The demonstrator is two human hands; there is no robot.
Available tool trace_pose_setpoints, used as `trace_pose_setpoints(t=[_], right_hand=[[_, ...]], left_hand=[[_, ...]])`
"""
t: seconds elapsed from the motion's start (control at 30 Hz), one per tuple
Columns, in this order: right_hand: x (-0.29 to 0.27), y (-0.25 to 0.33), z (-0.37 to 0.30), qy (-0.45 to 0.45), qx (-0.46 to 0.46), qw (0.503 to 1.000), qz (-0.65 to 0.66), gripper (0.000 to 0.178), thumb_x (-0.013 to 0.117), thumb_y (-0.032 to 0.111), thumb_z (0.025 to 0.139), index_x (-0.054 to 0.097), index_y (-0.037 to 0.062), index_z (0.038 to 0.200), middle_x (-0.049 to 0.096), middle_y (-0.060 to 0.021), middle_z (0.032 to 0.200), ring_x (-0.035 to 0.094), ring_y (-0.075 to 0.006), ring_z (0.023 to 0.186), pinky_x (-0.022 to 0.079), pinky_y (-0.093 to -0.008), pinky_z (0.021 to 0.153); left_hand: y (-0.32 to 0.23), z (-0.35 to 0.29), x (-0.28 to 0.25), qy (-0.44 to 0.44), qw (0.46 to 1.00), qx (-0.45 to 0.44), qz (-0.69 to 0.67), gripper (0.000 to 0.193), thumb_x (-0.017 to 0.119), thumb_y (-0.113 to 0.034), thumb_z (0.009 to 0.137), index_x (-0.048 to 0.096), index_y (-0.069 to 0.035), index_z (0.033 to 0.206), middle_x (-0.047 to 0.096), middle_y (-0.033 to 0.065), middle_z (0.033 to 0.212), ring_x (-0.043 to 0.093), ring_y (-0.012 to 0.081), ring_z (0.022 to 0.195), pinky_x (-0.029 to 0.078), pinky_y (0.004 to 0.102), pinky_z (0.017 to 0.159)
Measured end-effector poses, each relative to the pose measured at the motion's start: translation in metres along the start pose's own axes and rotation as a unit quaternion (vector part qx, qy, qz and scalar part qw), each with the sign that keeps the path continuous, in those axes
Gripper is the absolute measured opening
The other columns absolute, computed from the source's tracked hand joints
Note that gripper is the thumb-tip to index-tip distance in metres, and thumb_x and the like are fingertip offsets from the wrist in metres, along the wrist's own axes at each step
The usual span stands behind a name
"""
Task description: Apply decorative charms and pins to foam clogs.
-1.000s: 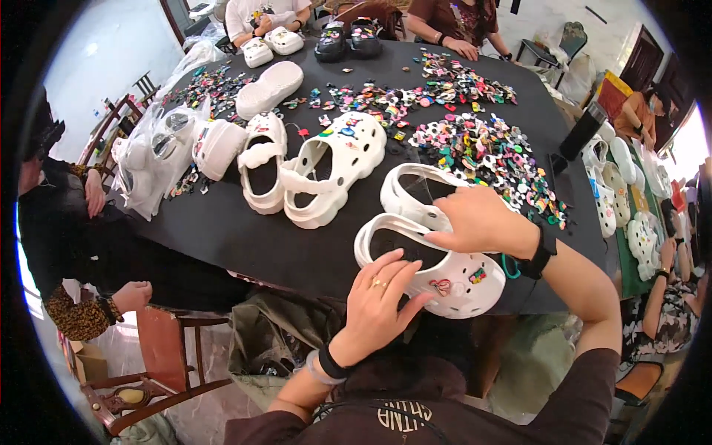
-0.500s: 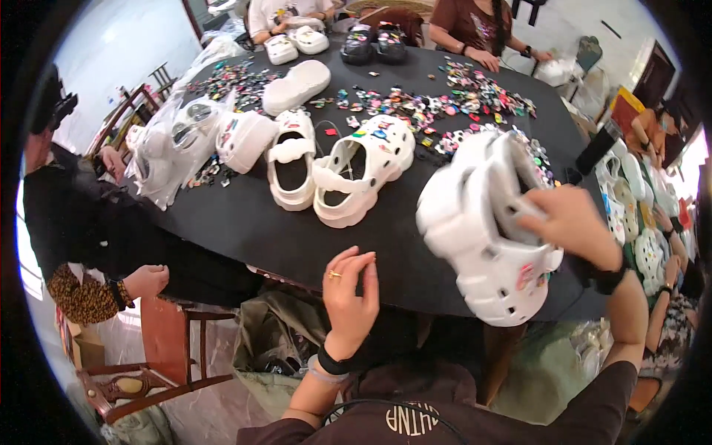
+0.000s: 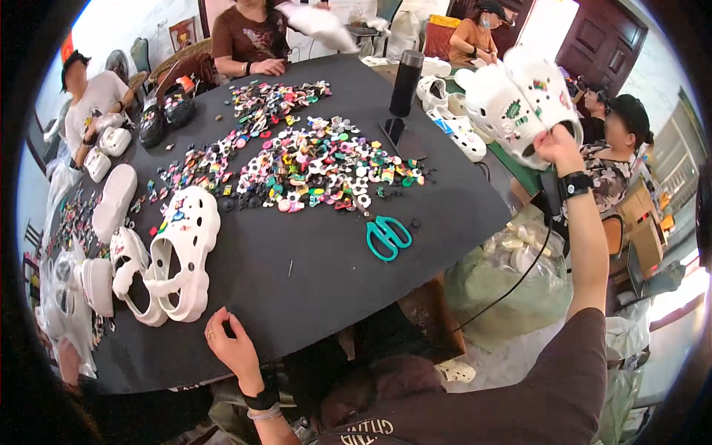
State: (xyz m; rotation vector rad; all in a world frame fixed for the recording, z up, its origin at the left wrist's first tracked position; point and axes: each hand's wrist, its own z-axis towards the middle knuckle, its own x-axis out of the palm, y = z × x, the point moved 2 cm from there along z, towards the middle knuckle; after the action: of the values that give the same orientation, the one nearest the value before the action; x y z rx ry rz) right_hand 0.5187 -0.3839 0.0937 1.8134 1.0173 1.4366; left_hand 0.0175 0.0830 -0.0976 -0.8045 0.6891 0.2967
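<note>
At the upper right my right hand (image 3: 560, 148) is closed on a pair of white clogs (image 3: 493, 104) by their heel end. The clogs hang above the far right side, toes up, with colourful charms on their uppers. My left hand (image 3: 233, 352) rests at the near table edge, fingers loosely bent and apart, with nothing in it. Just beyond it stands a white clog (image 3: 200, 230) with charms, beside a second white clog (image 3: 133, 259). Teal-handled scissors (image 3: 388, 237) lie on the black table (image 3: 326, 297), next to a large heap of small shoe charms (image 3: 304, 167).
A black bottle (image 3: 406, 83) and a phone (image 3: 394, 130) are at the table's right end. Beyond it, more white clogs (image 3: 463, 137) lie on a green-topped table. A bulging green bag (image 3: 489, 297) is below the right edge. Several people sit or stand around.
The view has swung right. My right hand has carried the white clogs from over the near table up and away to the far right. My left hand stays open near the edge.
</note>
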Motion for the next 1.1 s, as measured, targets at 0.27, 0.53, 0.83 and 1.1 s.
trace_pose_setpoints(t=[0.27,0.53,0.83,1.1], right_hand=[[-0.140,-0.056,0.115,-0.170,-0.212,0.498,-0.824,0.025,0.055,0.019,0.072,0.061,-0.0048,0.078,0.061,-0.0267,0.084,0.059,-0.0392,0.089,0.050,-0.0454,0.069],[-0.181,-0.094,0.162,-0.023,-0.244,0.602,-0.760,0.043,0.064,0.010,0.069,0.055,-0.0021,0.109,0.059,-0.0162,0.097,0.056,-0.0231,0.091,0.051,-0.0357,0.075],[-0.100,-0.130,0.174,-0.118,-0.136,0.900,-0.398,0.057,0.065,0.026,0.077,0.049,-0.0055,0.121,0.055,-0.0188,0.118,0.051,-0.0277,0.107,0.037,-0.0347,0.091],[0.054,-0.186,0.154,0.095,-0.256,0.739,-0.615,0.080,0.068,0.055,0.071,0.051,-0.0075,0.119,0.058,-0.0223,0.113,0.053,-0.0338,0.108,0.040,-0.0363,0.093]], left_hand=[[0.004,-0.003,0.001,-0.007,1.000,0.012,-0.001,0.015,0.056,-0.002,0.083,0.058,0.001,0.098,0.060,0.0120,0.095,0.054,0.0296,0.096,0.041,0.0397,0.086],[-0.004,-0.007,0.003,-0.038,0.997,0.041,0.048,0.015,0.056,-0.001,0.082,0.057,-0.001,0.096,0.060,0.0108,0.095,0.054,0.0299,0.099,0.041,0.0400,0.087],[-0.011,-0.003,0.004,-0.047,0.995,0.034,0.085,0.016,0.056,-0.001,0.080,0.058,-0.003,0.097,0.060,0.0109,0.093,0.055,0.0301,0.099,0.041,0.0405,0.085],[-0.009,-0.003,0.000,-0.086,0.994,0.029,0.057,0.014,0.058,-0.002,0.076,0.060,-0.004,0.090,0.061,0.0107,0.091,0.059,0.0287,0.094,0.045,0.0384,0.079]])
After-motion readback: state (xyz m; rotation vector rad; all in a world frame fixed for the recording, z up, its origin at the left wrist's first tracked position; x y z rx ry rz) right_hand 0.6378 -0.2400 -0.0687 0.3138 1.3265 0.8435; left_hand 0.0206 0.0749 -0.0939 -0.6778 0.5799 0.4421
